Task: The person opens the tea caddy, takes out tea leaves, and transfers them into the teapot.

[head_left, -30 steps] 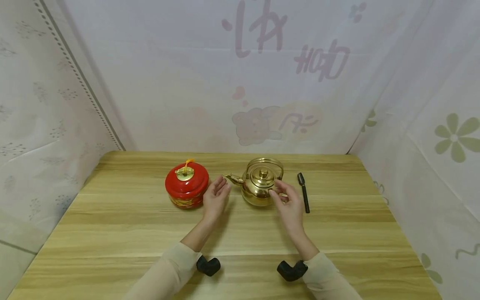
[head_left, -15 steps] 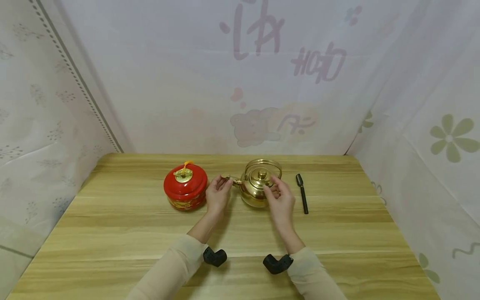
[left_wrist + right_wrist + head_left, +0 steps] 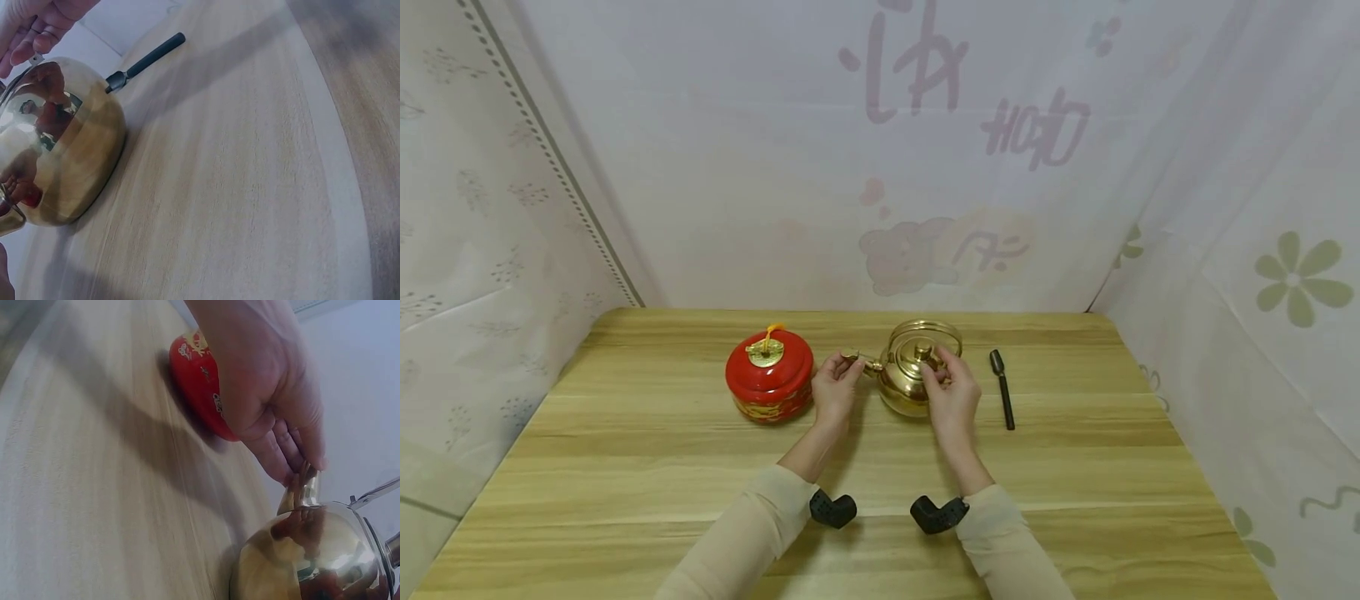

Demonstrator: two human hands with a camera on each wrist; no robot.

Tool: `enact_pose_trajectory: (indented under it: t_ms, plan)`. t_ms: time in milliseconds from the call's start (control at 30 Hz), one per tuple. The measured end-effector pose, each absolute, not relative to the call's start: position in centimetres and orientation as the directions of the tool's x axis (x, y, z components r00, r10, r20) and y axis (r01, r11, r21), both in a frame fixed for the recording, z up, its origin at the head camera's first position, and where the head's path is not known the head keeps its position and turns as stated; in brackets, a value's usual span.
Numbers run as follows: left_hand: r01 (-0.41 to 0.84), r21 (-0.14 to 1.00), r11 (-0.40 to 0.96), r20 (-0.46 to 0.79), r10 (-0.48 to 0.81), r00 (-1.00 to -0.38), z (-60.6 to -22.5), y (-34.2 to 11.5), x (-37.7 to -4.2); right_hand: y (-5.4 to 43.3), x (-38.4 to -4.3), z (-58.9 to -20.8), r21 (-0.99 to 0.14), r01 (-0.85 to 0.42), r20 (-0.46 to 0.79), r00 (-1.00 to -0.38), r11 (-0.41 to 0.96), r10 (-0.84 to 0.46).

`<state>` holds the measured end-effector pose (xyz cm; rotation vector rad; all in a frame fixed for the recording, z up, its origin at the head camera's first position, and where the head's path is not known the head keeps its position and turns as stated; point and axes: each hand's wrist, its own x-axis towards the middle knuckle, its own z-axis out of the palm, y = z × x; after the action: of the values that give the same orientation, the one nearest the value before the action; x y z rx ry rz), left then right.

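Note:
A shiny gold kettle (image 3: 904,392) with a raised hoop handle stands on the wooden table, spout to the left. My left hand (image 3: 835,392) pinches the tip of its spout (image 3: 307,490) between thumb and fingers, as the right wrist view shows. Over the right side of the lid hangs my right hand (image 3: 953,400), thumb and forefinger apart beside the lid's knob (image 3: 922,353). In the left wrist view its bent fingers (image 3: 47,39) come right at the handle's small lug (image 3: 35,59). Those fingers hold nothing visible.
A red lidded jar (image 3: 778,379) with a gold medallion and yellow cord stands just left of my left hand. Right of the kettle lies a small black scoop (image 3: 1004,396). Patterned cloth (image 3: 760,167) hangs behind the table (image 3: 662,450) and at both sides.
My left fingers have closed onto the spout tip. My right hand has moved left, from the kettle's side to over its lid. The kettle, jar and scoop stay where they were.

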<state>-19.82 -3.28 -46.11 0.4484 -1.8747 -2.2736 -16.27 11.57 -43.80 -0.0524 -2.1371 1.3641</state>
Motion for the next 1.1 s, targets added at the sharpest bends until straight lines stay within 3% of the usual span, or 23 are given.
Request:
enact_pose_trajectory:
  t_ms: [233, 633, 1100]
  plan:
    - [-0.058, 0.977, -0.207, -0.122, -0.314, -0.942, -46.4, -3.3, -20.0, 11.4, -16.6, -43.7, -0.812, -0.267, 0.482, -0.808, 0.518, 0.339]
    - [-0.053, 0.978, -0.203, -0.115, -0.309, -0.944, -46.4, -3.3, -20.1, 11.1, -16.9, -43.5, -0.849, -0.224, 0.423, -0.831, 0.478, 0.361]
    - [-0.044, 0.984, -0.171, -0.098, -0.322, -0.942, -46.3, -3.4, -20.1, 10.8, -17.6, -43.2, -0.807, -0.184, 0.438, -0.823, 0.561, 0.361]
